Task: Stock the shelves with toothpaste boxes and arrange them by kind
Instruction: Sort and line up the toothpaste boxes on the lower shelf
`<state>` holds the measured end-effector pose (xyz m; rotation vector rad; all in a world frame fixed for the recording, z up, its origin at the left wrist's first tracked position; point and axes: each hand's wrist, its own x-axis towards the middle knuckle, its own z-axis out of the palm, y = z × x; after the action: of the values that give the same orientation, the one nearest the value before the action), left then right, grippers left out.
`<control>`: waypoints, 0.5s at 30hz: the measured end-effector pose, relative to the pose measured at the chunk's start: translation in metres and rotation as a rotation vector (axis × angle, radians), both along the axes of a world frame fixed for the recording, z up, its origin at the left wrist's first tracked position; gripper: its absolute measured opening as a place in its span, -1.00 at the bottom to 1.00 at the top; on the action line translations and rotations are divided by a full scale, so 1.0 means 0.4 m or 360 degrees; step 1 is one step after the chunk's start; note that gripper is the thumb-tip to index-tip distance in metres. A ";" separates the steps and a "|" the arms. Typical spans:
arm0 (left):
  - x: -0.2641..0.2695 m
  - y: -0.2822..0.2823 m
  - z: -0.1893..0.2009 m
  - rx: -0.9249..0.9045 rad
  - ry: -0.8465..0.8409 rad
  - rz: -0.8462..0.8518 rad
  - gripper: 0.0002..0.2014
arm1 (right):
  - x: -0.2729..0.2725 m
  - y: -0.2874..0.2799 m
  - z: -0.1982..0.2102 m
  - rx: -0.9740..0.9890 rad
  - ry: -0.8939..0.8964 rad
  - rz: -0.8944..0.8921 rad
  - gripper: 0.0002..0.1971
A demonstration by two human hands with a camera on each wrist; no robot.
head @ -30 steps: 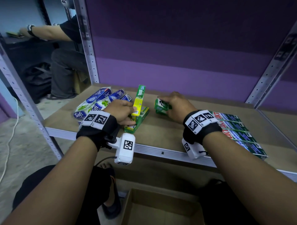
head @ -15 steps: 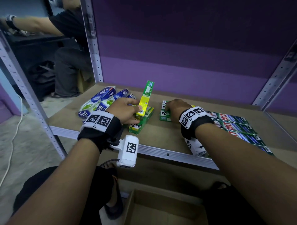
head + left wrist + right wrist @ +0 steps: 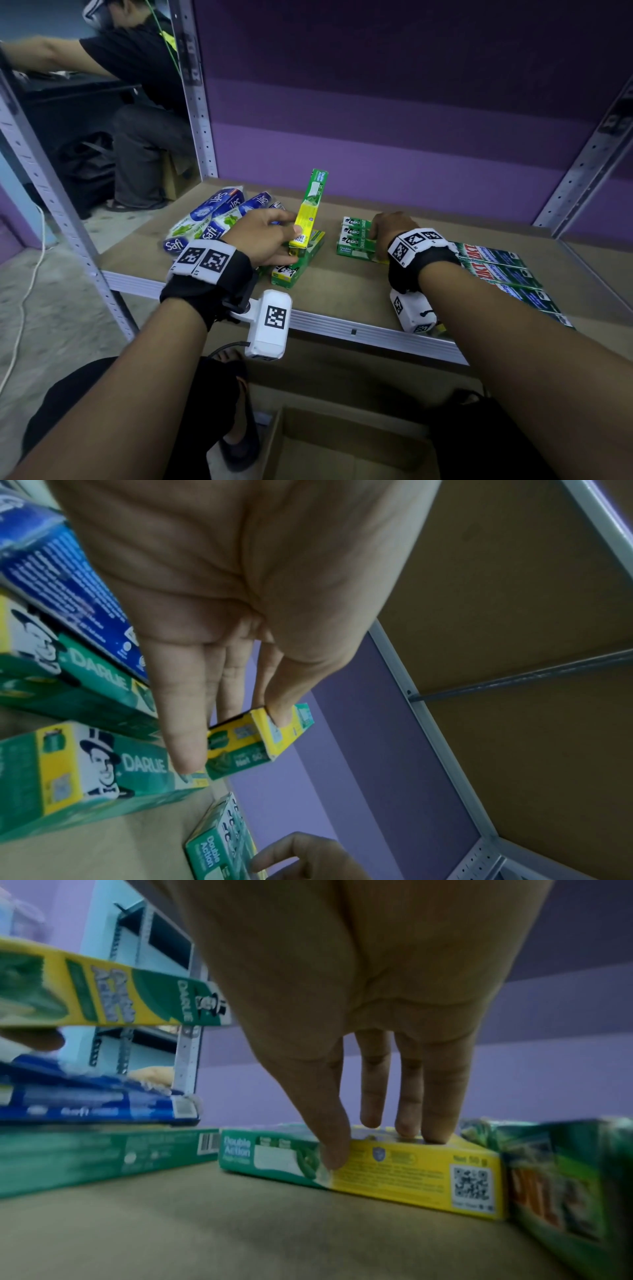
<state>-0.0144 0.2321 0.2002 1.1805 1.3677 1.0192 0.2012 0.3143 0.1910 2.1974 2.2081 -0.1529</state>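
Wood shelf (image 3: 342, 298): brown board in a grey metal frame, purple wall behind; it carries every box.
Left grip (image 3: 263, 236): thumb and fingers pinch the near end of a green-and-yellow Darlie box (image 3: 310, 212), which tilts up and away, its far end raised off the shelf.
Box under it: a larger green Darlie box (image 3: 298, 263) lies flat, just beneath the lifted one.
Right grip (image 3: 390, 229): thumb on the side and fingertips (image 3: 435, 1131) on top of a row of small Darlie boxes (image 3: 356, 236), holding them down flat on the shelf.
Row position: middle of the shelf, near the lifted box and apart from it, just left of the red-lettered boxes.
Blue Safi boxes (image 3: 212, 219): loose heap at the left end, touching one another.
Green boxes with red lettering (image 3: 500, 270): laid side by side at the right end.
Cardboard carton (image 3: 342, 448): open, on the floor below the shelf edge.
Background: another person (image 3: 137, 85) sits beyond the left upright.
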 end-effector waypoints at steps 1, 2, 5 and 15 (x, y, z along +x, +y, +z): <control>0.001 0.000 -0.001 0.0000 -0.0016 -0.0001 -0.65 | 0.006 -0.001 0.008 0.0002 0.0042 0.0000 -0.66; 0.002 0.001 0.000 -0.0002 -0.0031 -0.0005 -0.64 | 0.011 -0.004 0.017 0.0016 0.0102 -0.0009 -0.71; 0.009 -0.001 0.000 0.0004 -0.0083 -0.0038 -0.65 | 0.029 -0.019 0.033 0.0079 0.0560 -0.0094 -0.78; 0.062 -0.010 -0.016 0.0145 -0.0181 -0.0253 -0.64 | 0.108 -0.112 0.050 -0.0085 0.2367 -0.0067 -0.81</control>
<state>0.0104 0.2279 0.1938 1.2578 1.1305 1.0272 0.2444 0.2694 0.2111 2.2852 2.3558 -2.4328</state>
